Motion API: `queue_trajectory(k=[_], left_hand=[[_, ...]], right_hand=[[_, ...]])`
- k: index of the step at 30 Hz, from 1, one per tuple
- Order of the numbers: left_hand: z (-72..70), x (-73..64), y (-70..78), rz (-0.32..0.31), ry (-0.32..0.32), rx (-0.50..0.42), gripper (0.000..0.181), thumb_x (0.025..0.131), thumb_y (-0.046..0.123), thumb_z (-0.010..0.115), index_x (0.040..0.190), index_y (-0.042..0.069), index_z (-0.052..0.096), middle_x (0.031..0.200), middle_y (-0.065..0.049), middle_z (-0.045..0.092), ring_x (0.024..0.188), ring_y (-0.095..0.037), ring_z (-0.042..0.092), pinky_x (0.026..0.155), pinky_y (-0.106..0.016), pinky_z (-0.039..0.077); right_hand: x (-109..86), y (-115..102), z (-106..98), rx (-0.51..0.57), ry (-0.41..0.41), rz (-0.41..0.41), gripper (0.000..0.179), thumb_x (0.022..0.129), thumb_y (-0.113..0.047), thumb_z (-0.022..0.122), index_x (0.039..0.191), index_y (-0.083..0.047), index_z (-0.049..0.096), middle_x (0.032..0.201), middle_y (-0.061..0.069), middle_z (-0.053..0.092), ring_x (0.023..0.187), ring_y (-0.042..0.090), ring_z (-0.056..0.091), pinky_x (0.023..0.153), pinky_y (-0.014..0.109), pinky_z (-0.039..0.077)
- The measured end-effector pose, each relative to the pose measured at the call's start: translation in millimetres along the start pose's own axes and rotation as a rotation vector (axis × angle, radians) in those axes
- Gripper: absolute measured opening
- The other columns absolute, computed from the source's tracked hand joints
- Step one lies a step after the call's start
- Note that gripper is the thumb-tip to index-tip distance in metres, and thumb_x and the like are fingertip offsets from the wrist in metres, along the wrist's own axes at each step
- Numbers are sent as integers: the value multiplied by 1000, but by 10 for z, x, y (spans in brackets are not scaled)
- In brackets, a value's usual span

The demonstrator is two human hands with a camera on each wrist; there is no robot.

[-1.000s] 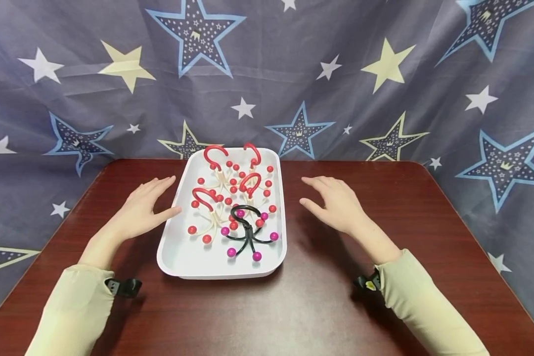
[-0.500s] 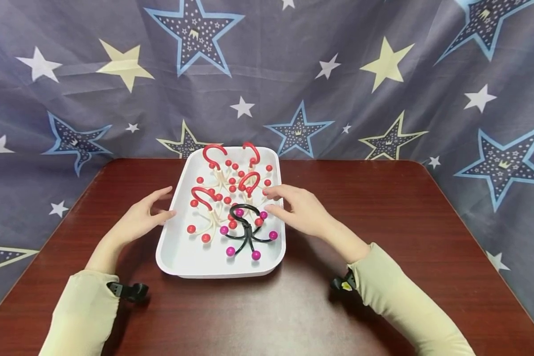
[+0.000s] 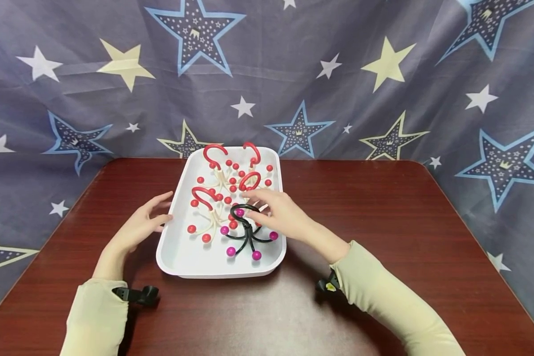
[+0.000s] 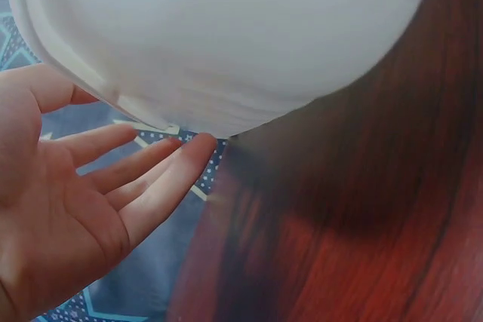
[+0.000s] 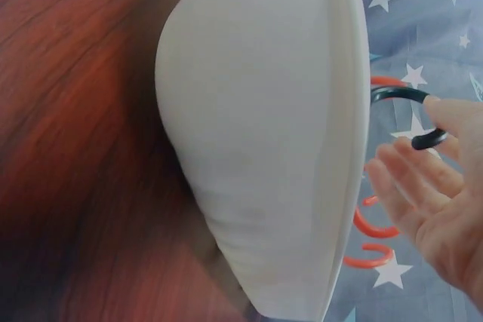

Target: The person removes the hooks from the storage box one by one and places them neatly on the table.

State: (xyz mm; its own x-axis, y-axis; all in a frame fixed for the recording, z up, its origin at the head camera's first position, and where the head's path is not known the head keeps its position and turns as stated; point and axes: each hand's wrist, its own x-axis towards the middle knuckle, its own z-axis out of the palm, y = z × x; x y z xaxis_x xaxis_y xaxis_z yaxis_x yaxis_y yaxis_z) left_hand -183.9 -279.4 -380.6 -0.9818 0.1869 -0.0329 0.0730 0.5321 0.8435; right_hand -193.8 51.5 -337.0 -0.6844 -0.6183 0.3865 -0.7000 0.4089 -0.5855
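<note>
While the white tray [image 3: 178, 256] is flanked, presumably for steadying, by the relaxed left hand [image 3: 135, 225], the black hook [image 3: 248, 233] inside, near-right, is straddled by the right hand [image 3: 286, 213], fingers unclosed.

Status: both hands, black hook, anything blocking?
Left hand beside white tray. Right hand at black hook, not gripping. Black hook in tray, red hooks close behind.
</note>
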Motion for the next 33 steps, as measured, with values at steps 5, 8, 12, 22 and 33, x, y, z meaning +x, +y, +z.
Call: queue_trajectory(k=[5, 8, 12, 22, 33], left_hand=[[17, -9, -38, 15, -6, -92, 57, 83, 13, 52, 133, 9, 26, 123, -21, 39, 90, -16, 53, 64, -31, 49], [18, -13, -56, 22, -21, -125, 57, 84, 13, 51, 134, 10, 24, 123, -21, 38, 88, -11, 52, 66, -30, 49], [21, -30, -69, 26, -24, -163, 57, 85, 14, 50, 135, 10, 23, 123, -23, 37, 88, -7, 52, 67, -29, 48], [40, -44, -118, 8, 5, -203, 56, 84, 16, 52, 134, 12, 26, 123, -21, 38, 89, -7, 54, 68, -29, 48], [36, -59, -113, 16, -7, -220, 56, 85, 17, 51, 134, 11, 26, 123, -22, 38, 87, -6, 55, 68, -27, 48]], right_hand=[[44, -36, 29, -15, 7, -43, 30, 80, -21, 58, 110, -14, 56, 94, -4, 60, 81, 1, 53, 68, 19, 45], [64, -46, 48, -27, 20, -60, 25, 82, -22, 56, 106, -16, 59, 93, -6, 61, 76, 1, 52, 66, 17, 43], [82, -54, 64, -23, 29, -69, 20, 83, -23, 54, 101, -19, 62, 90, -9, 61, 71, -1, 48, 63, 16, 40], [100, -147, -63, 24, 73, -93, 20, 82, -19, 56, 101, -16, 63, 87, -7, 61, 67, 1, 48, 61, 16, 40], [90, -385, -492, 93, 174, -86, 17, 81, -11, 57, 96, -9, 64, 80, 1, 63, 62, 8, 55, 55, 18, 43]])
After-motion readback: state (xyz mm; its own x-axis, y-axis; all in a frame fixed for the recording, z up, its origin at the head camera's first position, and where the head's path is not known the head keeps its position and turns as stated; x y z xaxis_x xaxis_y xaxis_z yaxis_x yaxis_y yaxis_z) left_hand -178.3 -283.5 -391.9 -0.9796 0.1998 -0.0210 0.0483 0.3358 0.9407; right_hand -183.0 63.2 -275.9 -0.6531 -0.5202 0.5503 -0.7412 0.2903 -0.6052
